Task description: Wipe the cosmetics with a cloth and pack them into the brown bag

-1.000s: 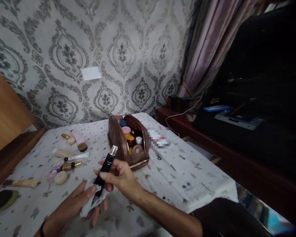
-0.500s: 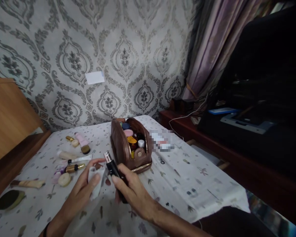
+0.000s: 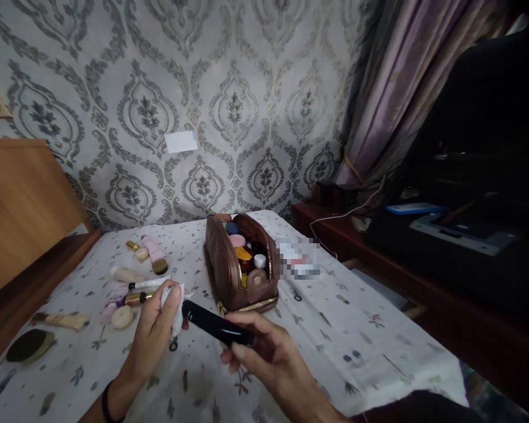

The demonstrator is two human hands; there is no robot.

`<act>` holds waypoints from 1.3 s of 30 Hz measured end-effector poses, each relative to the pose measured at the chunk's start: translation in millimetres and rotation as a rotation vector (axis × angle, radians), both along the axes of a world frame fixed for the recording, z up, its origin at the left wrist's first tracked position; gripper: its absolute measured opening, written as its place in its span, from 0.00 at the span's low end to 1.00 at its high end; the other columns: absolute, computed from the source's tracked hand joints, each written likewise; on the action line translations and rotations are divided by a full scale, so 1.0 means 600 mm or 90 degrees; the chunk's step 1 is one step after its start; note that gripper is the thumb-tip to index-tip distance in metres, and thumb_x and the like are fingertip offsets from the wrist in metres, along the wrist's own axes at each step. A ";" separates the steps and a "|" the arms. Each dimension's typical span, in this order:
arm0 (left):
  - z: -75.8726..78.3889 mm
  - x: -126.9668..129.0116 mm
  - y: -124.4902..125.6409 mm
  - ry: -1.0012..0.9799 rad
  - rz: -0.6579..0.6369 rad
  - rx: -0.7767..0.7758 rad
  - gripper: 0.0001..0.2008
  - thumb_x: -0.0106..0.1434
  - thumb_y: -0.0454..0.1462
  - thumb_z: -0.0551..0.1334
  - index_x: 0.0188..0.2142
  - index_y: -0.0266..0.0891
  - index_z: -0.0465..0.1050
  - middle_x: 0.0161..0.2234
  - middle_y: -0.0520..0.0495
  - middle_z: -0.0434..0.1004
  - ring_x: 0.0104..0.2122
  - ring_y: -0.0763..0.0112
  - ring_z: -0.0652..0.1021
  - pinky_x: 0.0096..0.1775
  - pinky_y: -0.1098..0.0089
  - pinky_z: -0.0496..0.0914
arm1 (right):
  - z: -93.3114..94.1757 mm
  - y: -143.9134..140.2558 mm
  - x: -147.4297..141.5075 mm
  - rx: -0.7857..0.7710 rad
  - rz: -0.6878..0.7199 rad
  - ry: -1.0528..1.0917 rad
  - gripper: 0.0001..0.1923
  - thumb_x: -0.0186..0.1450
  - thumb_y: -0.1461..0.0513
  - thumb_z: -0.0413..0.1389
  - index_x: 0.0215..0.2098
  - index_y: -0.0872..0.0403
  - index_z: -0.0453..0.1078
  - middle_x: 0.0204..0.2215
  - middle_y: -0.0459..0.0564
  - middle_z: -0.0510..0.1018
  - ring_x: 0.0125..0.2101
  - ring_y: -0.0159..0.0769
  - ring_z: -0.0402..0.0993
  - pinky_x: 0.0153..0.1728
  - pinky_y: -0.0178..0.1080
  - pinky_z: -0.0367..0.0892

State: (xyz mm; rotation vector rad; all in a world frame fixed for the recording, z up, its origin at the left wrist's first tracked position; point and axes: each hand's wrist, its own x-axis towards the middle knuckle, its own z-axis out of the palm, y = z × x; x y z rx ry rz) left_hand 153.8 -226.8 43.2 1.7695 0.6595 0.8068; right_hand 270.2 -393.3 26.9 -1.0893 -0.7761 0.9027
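Note:
My right hand (image 3: pixel 275 352) grips a glossy black cosmetic bottle (image 3: pixel 214 323) near its lower end. The bottle is tilted, with its top toward my left hand (image 3: pixel 152 326). That hand is closed on a crumpled white wipe (image 3: pixel 177 311), pressed around the bottle's top end, so the silver tip is hidden. Just beyond both hands stands a brown makeup bag (image 3: pixel 220 267), unzipped. Inside it show a pink lid (image 3: pixel 237 241), a white cap (image 3: pixel 260 261) and an amber container (image 3: pixel 244 254).
On the left of the patterned tablecloth (image 3: pixel 194 388) lie a pink tube (image 3: pixel 153 248), a white tube (image 3: pixel 147 284), a gold-capped bottle (image 3: pixel 136 298), a round cream sponge (image 3: pixel 122 317), a brush (image 3: pixel 66 320) and a dark oval object (image 3: pixel 30 345). A blurred packet (image 3: pixel 297 258) is right of the bag.
The bottle has turned from steeply upright to nearly level. My left hand has brought the wipe onto its silver tip, and my right hand has shifted toward the bottle's base.

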 end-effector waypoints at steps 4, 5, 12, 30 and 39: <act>0.009 0.009 -0.010 0.027 -0.003 0.045 0.21 0.68 0.55 0.51 0.29 0.42 0.63 0.18 0.56 0.61 0.20 0.74 0.65 0.25 0.74 0.61 | 0.019 -0.008 0.010 0.048 -0.130 -0.056 0.20 0.63 0.50 0.61 0.48 0.53 0.74 0.26 0.50 0.79 0.27 0.34 0.75 0.33 0.38 0.73; 0.011 0.012 -0.012 0.030 -0.017 0.046 0.22 0.68 0.55 0.51 0.29 0.42 0.63 0.19 0.56 0.61 0.20 0.74 0.64 0.25 0.74 0.61 | 0.023 -0.007 0.014 0.062 -0.161 -0.064 0.20 0.64 0.50 0.60 0.48 0.53 0.75 0.25 0.49 0.78 0.25 0.34 0.75 0.32 0.39 0.72; 0.021 0.030 -0.027 0.054 -0.179 0.036 0.20 0.68 0.56 0.50 0.34 0.43 0.63 0.18 0.56 0.63 0.19 0.73 0.64 0.24 0.71 0.59 | 0.056 -0.009 0.063 0.139 -0.309 -0.050 0.13 0.64 0.52 0.61 0.38 0.53 0.73 0.20 0.46 0.75 0.22 0.31 0.69 0.26 0.35 0.68; 0.146 0.244 0.111 0.303 -0.132 0.733 0.19 0.67 0.37 0.45 0.47 0.38 0.72 0.46 0.41 0.74 0.40 0.58 0.77 0.39 0.64 0.68 | 0.159 0.000 0.238 0.278 -0.506 -0.309 0.11 0.63 0.53 0.62 0.34 0.53 0.71 0.22 0.44 0.76 0.21 0.30 0.72 0.25 0.35 0.71; 0.137 0.291 0.143 0.487 -0.129 0.807 0.24 0.71 0.48 0.43 0.37 0.41 0.74 0.35 0.43 0.71 0.35 0.59 0.76 0.34 0.67 0.66 | 0.148 0.064 0.308 0.306 -0.414 -0.329 0.17 0.64 0.49 0.58 0.35 0.54 0.68 0.24 0.42 0.73 0.23 0.28 0.73 0.27 0.33 0.71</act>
